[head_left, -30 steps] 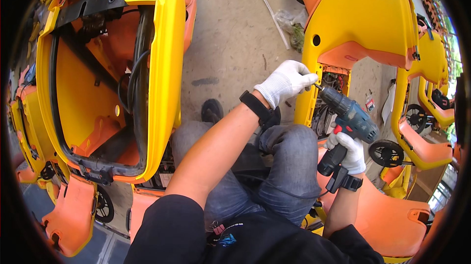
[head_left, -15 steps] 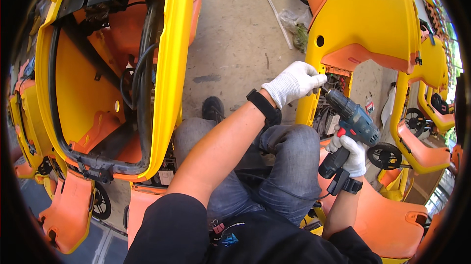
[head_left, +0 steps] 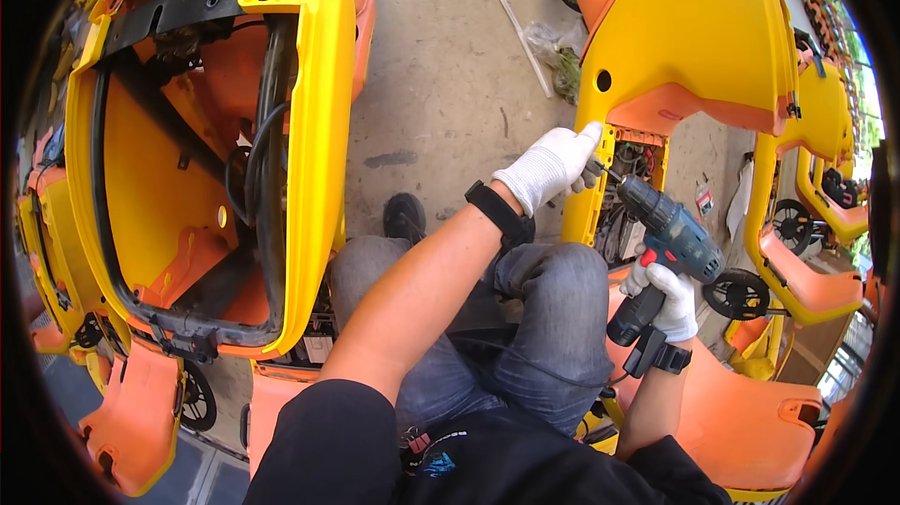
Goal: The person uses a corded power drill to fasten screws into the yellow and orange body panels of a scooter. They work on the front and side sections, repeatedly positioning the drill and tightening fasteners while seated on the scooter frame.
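Note:
My right hand (head_left: 671,297), in a white glove, is wrapped round the handle of a dark blue-grey cordless drill (head_left: 682,241). The drill's thin bit (head_left: 614,173) points up and left toward the inner edge of a yellow body frame (head_left: 583,214). At that edge is my left hand (head_left: 548,167), also gloved, with grey fingertips. Its fingers are bent close together beside the bit's tip; anything small between them is hidden. Behind the drill, wires and parts (head_left: 619,224) show inside the frame's opening.
On my left stands another yellow body with a large black-edged opening (head_left: 319,177). Orange panels (head_left: 741,411) lie low on the right, near a black wheel (head_left: 736,297). A white strip (head_left: 527,47) and a clear plastic bag (head_left: 558,41) lie on the concrete floor.
My left hand's fingers have shifted from the front of the drill bit to the yellow frame's edge, uncovering more of the bit. My right hand keeps its hold on the drill.

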